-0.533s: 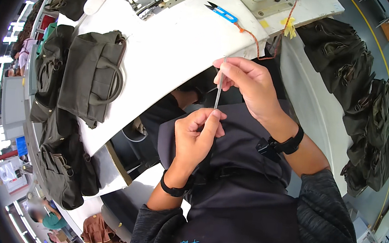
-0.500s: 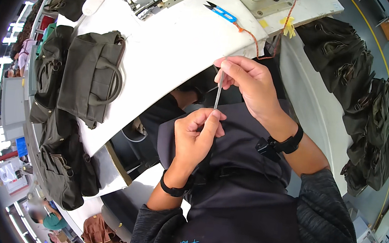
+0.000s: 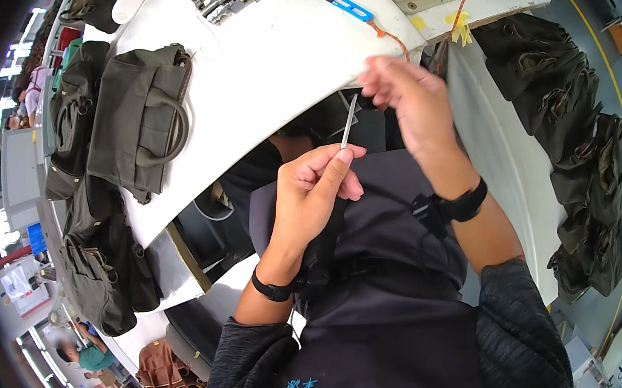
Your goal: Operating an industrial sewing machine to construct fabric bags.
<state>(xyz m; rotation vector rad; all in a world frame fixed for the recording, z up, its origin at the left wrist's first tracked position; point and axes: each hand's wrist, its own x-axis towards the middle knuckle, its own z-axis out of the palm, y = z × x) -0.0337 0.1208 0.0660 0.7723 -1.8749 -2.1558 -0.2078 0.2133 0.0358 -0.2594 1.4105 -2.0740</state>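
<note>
Two bare hands are working just off the near edge of the white table (image 3: 264, 60). The left hand (image 3: 307, 194) is pinching a slim metal rod (image 3: 349, 122) between thumb and forefinger, its other fingers curling loosely below. The rod is standing up out of that pinch at a slight tilt, its free end pointing toward the table's near edge. The right hand (image 3: 415, 106) is hovering beside the right end of that edge, fingers half curled and blurring; a small gap is showing between them and the rod's tip, and whether they are holding anything fine, one cannot tell.

For handling so thin a piece well, the left pinch is probably serving best by staying firm and low, leaving the upper length free for the right fingers. Keeping the wrists quiet would likely be helping too, since a rod this slim could be rolling in the grip, and anything dropped on this side of the table may be falling past its edge.

Blue snips (image 3: 347, 6) are lying toward the table's far side, an orange cord (image 3: 394, 39) trailing from them toward its right end. A dark green bag (image 3: 133, 115) is resting on the table's left part.
</note>
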